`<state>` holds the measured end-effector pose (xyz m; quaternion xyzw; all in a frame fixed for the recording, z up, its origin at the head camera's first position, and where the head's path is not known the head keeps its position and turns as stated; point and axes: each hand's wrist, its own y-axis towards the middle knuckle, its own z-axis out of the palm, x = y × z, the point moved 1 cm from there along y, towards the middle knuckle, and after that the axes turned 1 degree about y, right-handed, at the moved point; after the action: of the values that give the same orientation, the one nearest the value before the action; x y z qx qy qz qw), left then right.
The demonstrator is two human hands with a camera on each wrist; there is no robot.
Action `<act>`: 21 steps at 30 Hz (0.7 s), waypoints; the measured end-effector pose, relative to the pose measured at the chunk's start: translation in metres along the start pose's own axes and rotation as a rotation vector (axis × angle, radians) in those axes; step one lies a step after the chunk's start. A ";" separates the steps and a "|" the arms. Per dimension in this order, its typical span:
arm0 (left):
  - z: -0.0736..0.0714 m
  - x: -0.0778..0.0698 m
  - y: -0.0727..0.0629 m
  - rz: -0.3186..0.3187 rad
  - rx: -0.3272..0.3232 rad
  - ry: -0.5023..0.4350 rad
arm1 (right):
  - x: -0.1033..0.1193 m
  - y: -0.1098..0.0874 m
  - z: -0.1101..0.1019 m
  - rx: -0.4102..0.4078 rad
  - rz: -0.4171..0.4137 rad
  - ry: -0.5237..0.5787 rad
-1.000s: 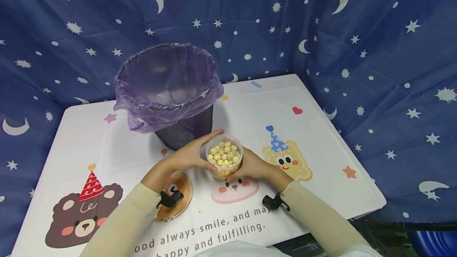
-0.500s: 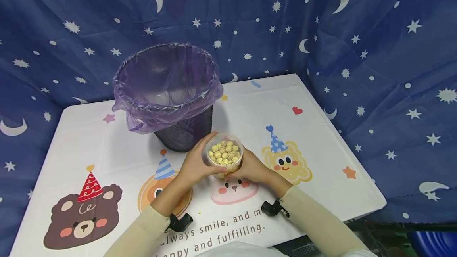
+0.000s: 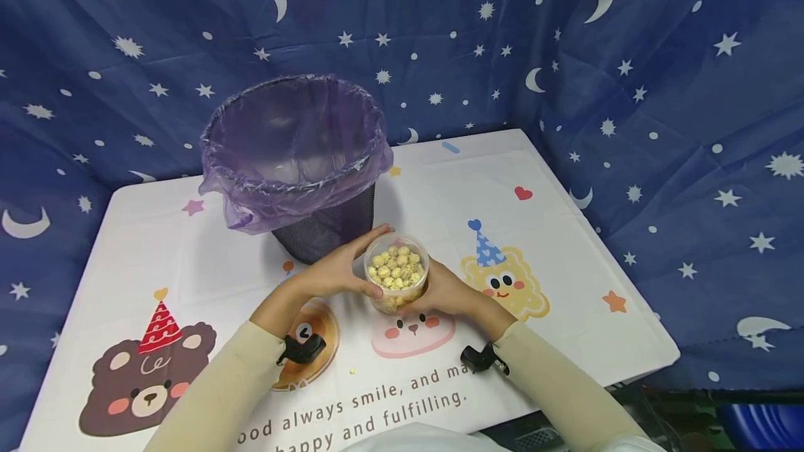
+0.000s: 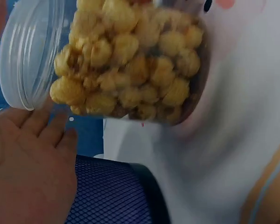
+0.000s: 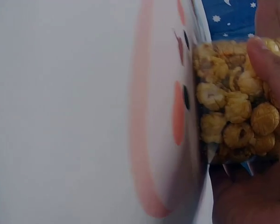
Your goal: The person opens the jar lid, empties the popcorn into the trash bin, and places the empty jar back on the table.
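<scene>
1. Clock read in head view, centred on the clear jar (image 3: 392,303). Jar upright, mouth up, at or just above the counter (image 3: 553,236); base contact unclear.
2. Jar held yellow popcorn (image 3: 396,267), heaped to below the rim.
3. Left grip (image 3: 333,270) lay at 9 o'clock, spread wide: thumb at the rim near 7, forefinger reaching toward 11, a gap between palm and jar wall. Left wrist view showed the other fingers nearly straight by the jar's mouth; whether they touched, could not tell.
4. Right grip (image 3: 444,289) sat at 4 o'clock, curled round the lower wall. Its thumb pressed along the near side toward 6; right wrist view showed popcorn behind it.
5. Mesh bin (image 3: 336,229) stood between 10 and 11, just beyond the left grip, purple liner (image 3: 283,204) folded over its rim.
6. One tiny yellow crumb (image 3: 352,371) lay at 7 o'clock.
7. Starry blue curtain (image 3: 440,68) hung at 12.
</scene>
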<state>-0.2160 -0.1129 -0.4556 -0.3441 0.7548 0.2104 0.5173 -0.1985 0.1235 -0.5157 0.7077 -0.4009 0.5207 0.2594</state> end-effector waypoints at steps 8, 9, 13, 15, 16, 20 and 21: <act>0.003 0.005 0.006 0.004 -0.035 -0.049 | -0.004 0.002 -0.003 0.038 -0.029 0.015; 0.007 0.006 0.005 0.004 -0.079 -0.042 | -0.004 0.002 -0.002 0.030 -0.026 0.017; 0.031 0.006 -0.001 0.002 -0.297 -0.013 | -0.005 0.000 -0.002 -0.010 -0.023 0.010; 0.044 0.004 -0.004 -0.009 -0.424 0.032 | -0.005 -0.001 -0.001 -0.028 -0.020 -0.003; 0.051 0.003 -0.005 -0.012 -0.484 0.050 | -0.005 -0.001 -0.001 -0.035 -0.022 -0.003; 0.068 0.000 -0.007 -0.041 -0.627 0.115 | -0.006 -0.002 0.001 -0.062 -0.009 -0.020; 0.067 -0.001 -0.007 -0.038 -0.633 0.116 | -0.007 -0.001 0.001 -0.062 -0.006 -0.020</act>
<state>-0.1675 -0.0720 -0.4797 -0.5134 0.6737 0.4049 0.3445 -0.1977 0.1256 -0.5222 0.7058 -0.4174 0.4999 0.2788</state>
